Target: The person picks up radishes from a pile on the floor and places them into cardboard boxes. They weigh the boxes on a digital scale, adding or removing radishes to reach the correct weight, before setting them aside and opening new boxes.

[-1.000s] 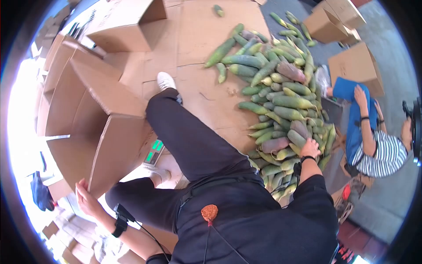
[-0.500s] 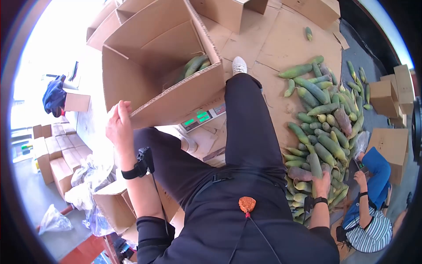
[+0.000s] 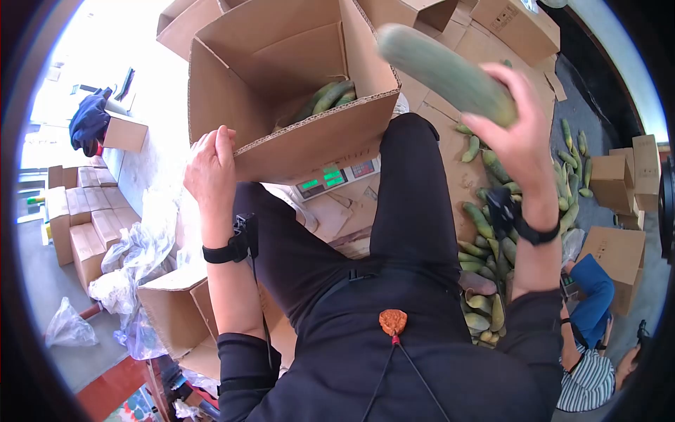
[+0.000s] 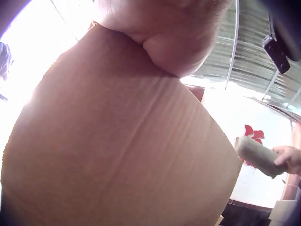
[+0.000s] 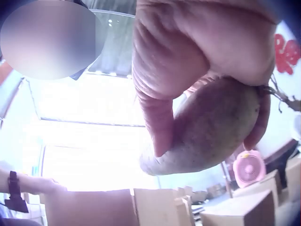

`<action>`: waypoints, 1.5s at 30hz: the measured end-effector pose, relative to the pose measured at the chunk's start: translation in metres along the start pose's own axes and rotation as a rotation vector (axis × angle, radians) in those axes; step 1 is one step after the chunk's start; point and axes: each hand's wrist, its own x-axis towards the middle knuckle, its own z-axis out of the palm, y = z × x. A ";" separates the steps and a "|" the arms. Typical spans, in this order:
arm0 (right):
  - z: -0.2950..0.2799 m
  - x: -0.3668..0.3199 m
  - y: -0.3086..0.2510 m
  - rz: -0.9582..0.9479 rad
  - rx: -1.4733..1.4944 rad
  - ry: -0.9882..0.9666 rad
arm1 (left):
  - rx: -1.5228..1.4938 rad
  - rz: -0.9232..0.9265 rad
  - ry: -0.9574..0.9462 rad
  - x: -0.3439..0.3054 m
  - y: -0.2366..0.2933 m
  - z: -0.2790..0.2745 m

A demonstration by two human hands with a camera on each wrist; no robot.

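My right hand (image 3: 524, 137) grips a long green radish (image 3: 446, 74) around its near end, raised beside the open cardboard box (image 3: 316, 151). In the right wrist view, thumb and fingers wrap around that radish (image 5: 211, 127). At the box's near left corner, my left hand (image 3: 211, 165) holds the rim. The left wrist view is mostly filled by the box's outer wall (image 4: 117, 132). Several green radishes (image 3: 330, 98) lie inside at the bottom. To the right, a large radish pile (image 3: 481, 260) spreads over flattened cardboard, partly hidden by my right arm.
A scale (image 3: 337, 176) with a lit green display shows under the box, close to my legs. Other cartons (image 3: 619, 264) stand right and behind. Another person in a striped shirt (image 3: 587, 380) sits at the lower right. Plastic bags (image 3: 133, 274) lie at left.
My right hand has taken a radish from the pile and lifted it up toward the box. My view has swung left, bringing the box's inside into sight. My left hand stays at the rim.
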 end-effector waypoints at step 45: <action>0.020 -0.502 0.184 1.170 -0.632 -0.627 | -0.025 0.249 0.182 -0.008 0.001 0.000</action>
